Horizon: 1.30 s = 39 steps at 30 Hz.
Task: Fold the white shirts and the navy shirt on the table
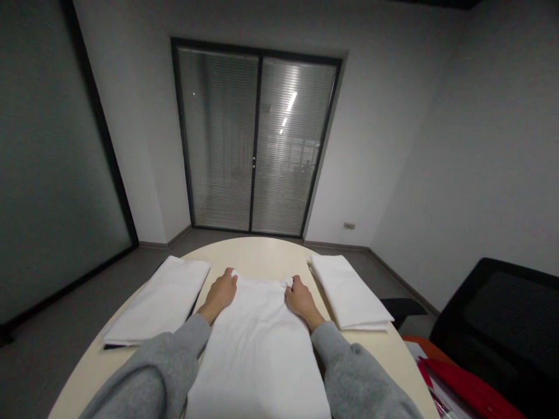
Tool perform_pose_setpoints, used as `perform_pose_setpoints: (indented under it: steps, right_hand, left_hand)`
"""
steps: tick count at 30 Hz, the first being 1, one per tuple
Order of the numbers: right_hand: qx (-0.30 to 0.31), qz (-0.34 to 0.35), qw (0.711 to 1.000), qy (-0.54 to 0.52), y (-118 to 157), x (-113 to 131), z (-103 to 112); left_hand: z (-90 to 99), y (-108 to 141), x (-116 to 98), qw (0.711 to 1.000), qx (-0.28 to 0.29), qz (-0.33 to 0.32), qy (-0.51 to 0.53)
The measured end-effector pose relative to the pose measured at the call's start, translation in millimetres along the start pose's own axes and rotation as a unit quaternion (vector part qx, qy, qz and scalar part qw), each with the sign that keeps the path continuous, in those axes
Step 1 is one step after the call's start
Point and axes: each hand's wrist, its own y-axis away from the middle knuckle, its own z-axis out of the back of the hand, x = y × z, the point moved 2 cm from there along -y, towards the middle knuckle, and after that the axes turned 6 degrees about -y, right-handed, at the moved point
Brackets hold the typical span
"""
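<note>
A white cloth (262,349) lies lengthwise down the middle of the round cream table (257,253), its near end running out of the bottom of the view. My left hand (222,291) is closed on its far left corner. The far right corner is pinched in my right hand (301,298), where the fabric bunches a little. Between the two hands the far edge is stretched fairly straight, with soft creases below it.
A folded white cloth (159,302) with something dark under it lies at the table's left. Another folded white cloth (351,294) is at the right. Beyond the right edge are a black chair (502,326) and red items (471,387).
</note>
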Motion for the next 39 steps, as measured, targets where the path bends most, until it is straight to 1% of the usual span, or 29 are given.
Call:
perform_pose_setpoints:
  steps: [2, 4, 6, 9, 12, 17, 22, 24, 26, 28, 30, 31, 32, 33, 34, 35, 36, 37, 38, 39]
  right_hand:
    - [-0.004, -0.001, 1.0, -0.014, -2.4, -3.4, 0.5]
    - [-0.003, 0.003, 0.999, -0.036, -5.1, -6.8, 1.0]
    - [-0.006, 0.006, 0.998, -0.057, -6.9, -8.9, 0.9]
    - [-0.03, 0.009, 0.997, -0.064, -5.3, -8.4, 0.0]
    - [-0.053, 0.019, 0.997, -0.058, -0.4, -5.3, -0.1]
    - [-0.065, 0.04, 0.996, -0.056, 5.7, -1.6, 3.1]
    - [-0.092, 0.057, 0.993, -0.052, 12.6, 2.6, 5.1]
    - [-0.101, 0.044, 0.994, -0.017, 17.1, 3.9, 4.9]
    - [-0.099, 0.041, 0.993, 0.046, 21.3, 5.6, 4.6]
    - [-0.086, 0.074, 0.987, 0.118, 24.2, 8.2, 4.4]
    - [-0.072, 0.123, 0.974, 0.177, 25.5, 10.7, 4.0]
    - [-0.069, 0.144, 0.967, 0.199, 25.7, 11.4, 3.6]
    - [-0.067, 0.159, 0.961, 0.216, 25.6, 11.7, 3.1]
    - [-0.066, 0.169, 0.956, 0.228, 25.2, 11.4, 2.4]
    - [-0.065, 0.174, 0.953, 0.239, 24.8, 10.8, 1.5]
    - [-0.062, 0.175, 0.951, 0.248, 24.2, 9.7, 0.3]
    - [-0.055, 0.171, 0.95, 0.256, 23.6, 8.3, -1.0]
    - [-0.047, 0.165, 0.95, 0.262, 22.8, 6.7, -2.2]
    - [-0.04, 0.16, 0.95, 0.267, 22.1, 5.3, -3.2]
    - [-0.032, 0.156, 0.949, 0.271, 21.4, 4.0, -4.0]
  left_hand:
    - [0.4, 2.0, -2.0, 0.999, -0.023, -0.023, 0.04]
    - [1.0, 5.3, -4.1, 0.993, -0.059, -0.055, 0.089]
    - [-0.1, 6.9, -4.6, 0.99, -0.081, -0.059, 0.101]
    - [-4.8, 3.5, -2.9, 0.995, -0.083, -0.029, 0.05]
    - [-8.9, -2.9, -1.0, 0.996, -0.082, -0.031, 0.022]
    - [-8.0, -4.8, 1.1, 0.995, -0.087, -0.022, 0.049]
    - [-5.4, -0.9, 0.5, 0.986, -0.125, -0.048, 0.099]
    - [-7.0, 0.1, 0.6, 0.985, -0.13, -0.059, 0.101]
    - [-7.6, 2.1, -0.2, 0.983, -0.14, -0.074, 0.088]
    - [-3.6, 6.3, -4.3, 0.978, -0.165, -0.111, 0.066]
    - [6.3, 12.3, -12.6, 0.969, -0.186, -0.161, 0.033]
    - [13.1, 15.3, -18.2, 0.965, -0.185, -0.186, 0.013]
    - [20.8, 18.3, -24.7, 0.963, -0.172, -0.207, -0.007]
    - [28.7, 21.5, -31.8, 0.963, -0.143, -0.227, -0.026]
    - [36.1, 25.4, -39.3, 0.964, -0.094, -0.245, -0.042]
    - [42.2, 30.7, -46.9, 0.963, -0.028, -0.264, -0.055]
    - [46.6, 38.6, -54.2, 0.955, 0.05, -0.284, -0.066]
    - [49.1, 49.3, -60.6, 0.941, 0.128, -0.305, -0.075]
    - [49.9, 62.9, -66.1, 0.922, 0.191, -0.326, -0.082]
    - [48.8, 78.9, -70.5, 0.905, 0.23, -0.348, -0.086]
